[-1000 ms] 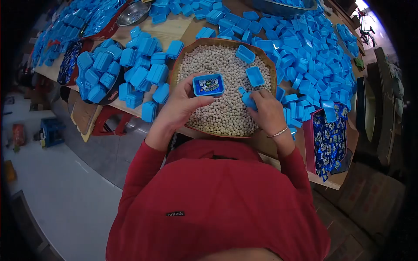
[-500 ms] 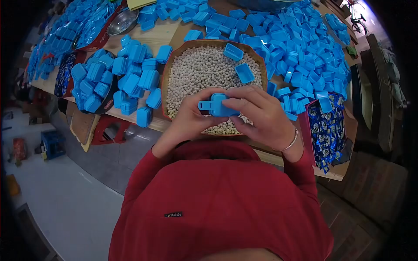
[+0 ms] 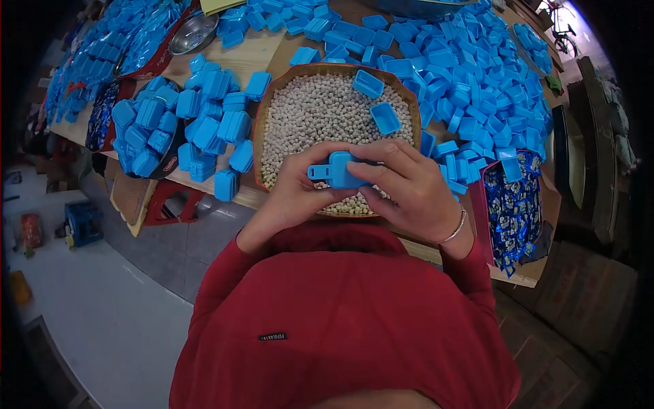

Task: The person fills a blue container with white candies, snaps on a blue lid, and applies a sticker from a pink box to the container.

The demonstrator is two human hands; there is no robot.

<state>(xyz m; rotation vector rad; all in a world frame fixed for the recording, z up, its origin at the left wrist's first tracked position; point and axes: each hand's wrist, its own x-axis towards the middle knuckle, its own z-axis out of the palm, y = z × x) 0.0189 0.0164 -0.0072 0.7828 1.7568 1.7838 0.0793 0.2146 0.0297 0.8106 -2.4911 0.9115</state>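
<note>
Both hands are meeting over the near edge of the tray now. The left hand [image 3: 296,194] is gripping a small blue plastic box [image 3: 338,170] from the left side, thumb on top, and the right hand [image 3: 409,187] is clamping the same box from the right, fingers curled over its lid. The box is sitting just above the round woven tray [image 3: 262,129], which is holding a bed of pale pellets [image 3: 313,112]. Two open blue box halves [image 3: 377,101] are lying on the pellets at the far right of the tray. A thin bracelet [image 3: 455,228] is circling the right wrist.

To the left, closed blue boxes [image 3: 204,123] are piling up on the wooden table [image 3: 255,51]; to the right and beyond, a big heap of loose blue box parts [image 3: 477,75] is spreading out. A red carton [image 3: 514,211] at the right is holding blue printed packets, their writing too small to read. A small dark label [image 3: 273,335] is showing on the red shirt [image 3: 340,320], its lettering also unreadable. A metal bowl [image 3: 194,33] is sitting far left.
</note>
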